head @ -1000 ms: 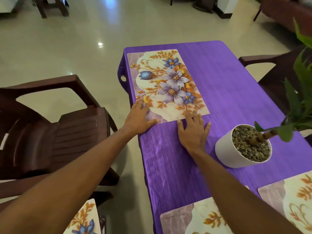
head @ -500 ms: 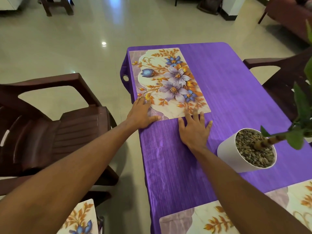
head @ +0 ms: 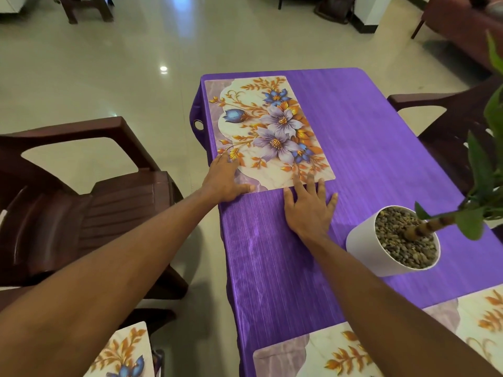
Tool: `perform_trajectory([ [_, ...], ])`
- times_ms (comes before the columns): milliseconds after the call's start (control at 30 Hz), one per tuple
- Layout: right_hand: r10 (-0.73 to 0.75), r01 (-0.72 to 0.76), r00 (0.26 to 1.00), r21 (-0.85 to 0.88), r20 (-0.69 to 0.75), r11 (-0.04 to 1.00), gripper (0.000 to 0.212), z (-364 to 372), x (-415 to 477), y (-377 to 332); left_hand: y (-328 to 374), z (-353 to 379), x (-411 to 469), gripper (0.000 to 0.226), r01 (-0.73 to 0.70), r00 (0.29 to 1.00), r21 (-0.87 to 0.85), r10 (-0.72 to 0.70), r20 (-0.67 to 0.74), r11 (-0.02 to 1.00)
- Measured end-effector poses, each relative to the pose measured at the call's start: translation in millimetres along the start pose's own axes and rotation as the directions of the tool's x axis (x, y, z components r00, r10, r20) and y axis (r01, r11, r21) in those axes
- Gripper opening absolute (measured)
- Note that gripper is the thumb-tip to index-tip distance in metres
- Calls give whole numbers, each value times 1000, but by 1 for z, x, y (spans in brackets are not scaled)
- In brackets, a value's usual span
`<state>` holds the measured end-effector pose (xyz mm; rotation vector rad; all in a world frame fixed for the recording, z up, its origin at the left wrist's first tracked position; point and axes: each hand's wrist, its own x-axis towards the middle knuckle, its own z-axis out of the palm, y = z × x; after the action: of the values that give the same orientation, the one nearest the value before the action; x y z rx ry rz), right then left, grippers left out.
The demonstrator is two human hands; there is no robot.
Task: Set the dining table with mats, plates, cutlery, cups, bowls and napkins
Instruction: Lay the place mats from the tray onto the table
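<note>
My left hand lies flat, fingers straight, on the near left corner of the floral mat, which sits at the far left of the purple-covered counter. My right hand is spread flat on the counter, its fingertips touching the mat's near edge, near a white plant pot.

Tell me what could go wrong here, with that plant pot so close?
The floral mat lies along the left edge of the purple tablecloth, so a push from the left hand might slide it off. The white plant pot stands close beside the right hand and forearm; drawing back could knock it.
</note>
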<state>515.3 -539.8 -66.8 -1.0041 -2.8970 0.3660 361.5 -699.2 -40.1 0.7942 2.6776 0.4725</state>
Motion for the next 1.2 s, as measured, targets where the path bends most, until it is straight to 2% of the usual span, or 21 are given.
perform_trajectory([
  [233, 0, 0, 1000, 30, 12, 1000, 62, -3, 0, 1, 0, -1, -6, 95, 1, 1000, -46, -2, -18, 999],
  [433, 2, -7, 999, 169, 32, 986, 63, -17, -14, 5, -2, 4, -48, 70, -13, 992, -176, -9, -125, 984],
  [633, -154, 123, 976, 188, 157, 974, 56, -23, -62, 5, -1, 13, -120, 58, -46, 996, -129, 36, -80, 991],
  [833, -328, 290, 902, 169, 280, 942, 54, -32, -150, -13, -7, 23, -233, 48, -94, 995, -74, 92, -26, 993],
  [967, -443, 367, 843, 276, 305, 888, 37, -38, -229, -39, -31, 38, -339, 47, -1, 1000, -100, -1, -21, 995],
  [1067, -512, 395, 796, 364, 323, 844, 30, -41, -301, -61, -59, 57, -433, 45, 122, 992, -132, -121, 20, 984],
  [1200, -538, 420, 707, 339, 459, 842, 29, -20, -393, -81, -123, 100, -559, 67, 345, 934, -161, -322, 154, 925],
])
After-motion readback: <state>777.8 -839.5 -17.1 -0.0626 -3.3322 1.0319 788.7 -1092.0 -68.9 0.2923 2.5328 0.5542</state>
